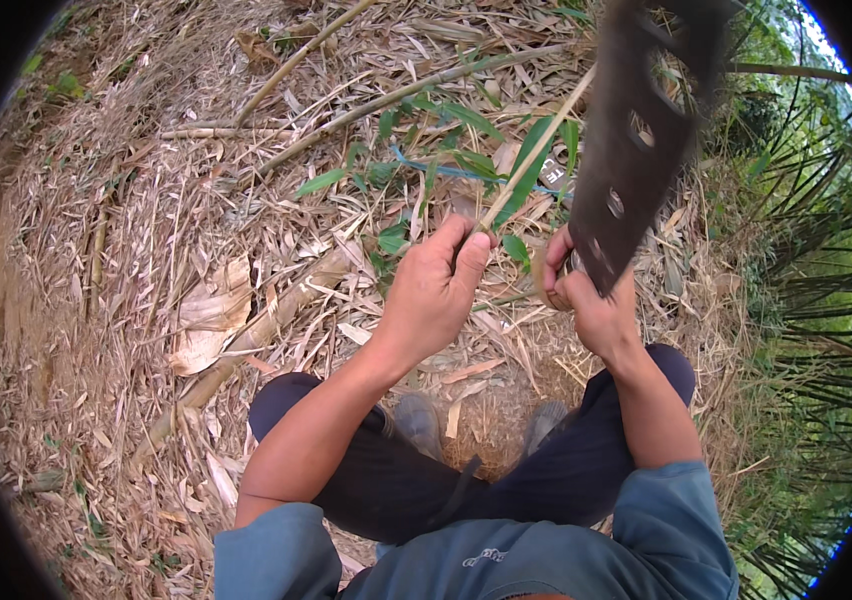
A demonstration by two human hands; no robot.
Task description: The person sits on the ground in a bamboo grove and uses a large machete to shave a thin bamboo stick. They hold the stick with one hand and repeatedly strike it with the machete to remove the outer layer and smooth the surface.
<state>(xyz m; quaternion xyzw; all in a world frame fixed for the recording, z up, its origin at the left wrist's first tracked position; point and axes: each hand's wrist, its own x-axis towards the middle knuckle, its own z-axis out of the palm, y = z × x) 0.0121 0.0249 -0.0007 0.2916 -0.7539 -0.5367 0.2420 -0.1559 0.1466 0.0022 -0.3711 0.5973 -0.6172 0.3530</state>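
Left hand (433, 290) raised, fingers clamped around thin bamboo stem (536, 150); right hand (591, 300) fisted on dark blade (636, 140), upright.

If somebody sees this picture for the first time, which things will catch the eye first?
First, the big dark blade with holes, raised at the upper right by the right hand. Next, the left hand in the middle, gripping a thin pale bamboo stem with green leaves. All around lies ground covered with dry bamboo leaves.
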